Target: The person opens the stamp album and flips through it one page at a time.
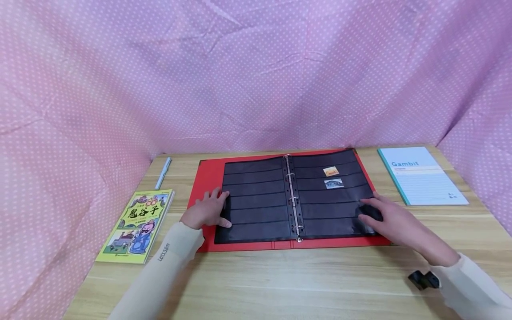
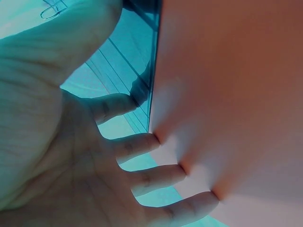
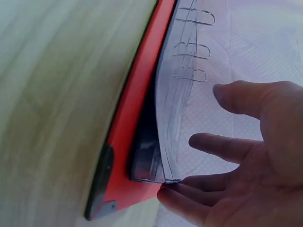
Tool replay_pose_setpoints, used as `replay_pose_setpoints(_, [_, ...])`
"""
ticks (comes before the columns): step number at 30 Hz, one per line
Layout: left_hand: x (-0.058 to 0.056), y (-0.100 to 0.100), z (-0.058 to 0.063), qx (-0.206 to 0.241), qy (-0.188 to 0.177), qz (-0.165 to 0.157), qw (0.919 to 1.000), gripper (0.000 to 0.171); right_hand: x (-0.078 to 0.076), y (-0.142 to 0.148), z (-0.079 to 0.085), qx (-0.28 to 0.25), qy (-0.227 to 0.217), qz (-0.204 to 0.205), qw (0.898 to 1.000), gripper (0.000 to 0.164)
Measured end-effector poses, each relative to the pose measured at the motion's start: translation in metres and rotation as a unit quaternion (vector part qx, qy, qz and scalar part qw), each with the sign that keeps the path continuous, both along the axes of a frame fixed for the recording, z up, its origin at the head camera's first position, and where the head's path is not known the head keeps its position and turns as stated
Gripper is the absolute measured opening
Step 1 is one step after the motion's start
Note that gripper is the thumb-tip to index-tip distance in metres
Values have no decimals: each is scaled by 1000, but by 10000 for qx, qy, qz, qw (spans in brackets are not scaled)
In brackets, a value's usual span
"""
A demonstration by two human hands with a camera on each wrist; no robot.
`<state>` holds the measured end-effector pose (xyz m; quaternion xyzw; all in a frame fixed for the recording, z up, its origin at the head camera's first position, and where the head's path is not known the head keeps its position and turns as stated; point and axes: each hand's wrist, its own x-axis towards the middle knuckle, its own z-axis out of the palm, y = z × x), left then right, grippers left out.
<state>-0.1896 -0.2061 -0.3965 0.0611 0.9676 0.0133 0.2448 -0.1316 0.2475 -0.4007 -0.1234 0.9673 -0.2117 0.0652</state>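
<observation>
A red ring binder lies open on the table, with black pocket pages on both sides of its metal rings. Two small stamps sit one above the other on the right page. My left hand rests at the left page's outer edge, fingers spread; in the left wrist view its fingertips press on the red cover. At the right page's lower outer corner is my right hand. In the right wrist view its lower fingers touch the edge of the pages, while the thumb stands apart.
A yellow comic book lies at the left, with a light blue pen behind it. To the right is a white and pale blue notebook. A small black device is by the right sleeve. A pink dotted cloth hangs behind the table.
</observation>
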Motion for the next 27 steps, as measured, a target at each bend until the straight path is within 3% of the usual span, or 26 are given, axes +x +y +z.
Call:
replay_pose_setpoints(15, [3, -1, 2, 58, 97, -109, 9999, 102, 9, -11, 25, -623, 618, 321, 9956, 53])
replay_pose_setpoints(21, [4, -1, 2, 101, 84, -113, 9999, 102, 12, -19, 32, -1201, 1037, 699, 9849, 42])
replay_pose_setpoints(27, [4, -1, 0, 138, 50, -25, 9999, 103, 6, -21, 39, -1827, 1446, 964, 9677, 36])
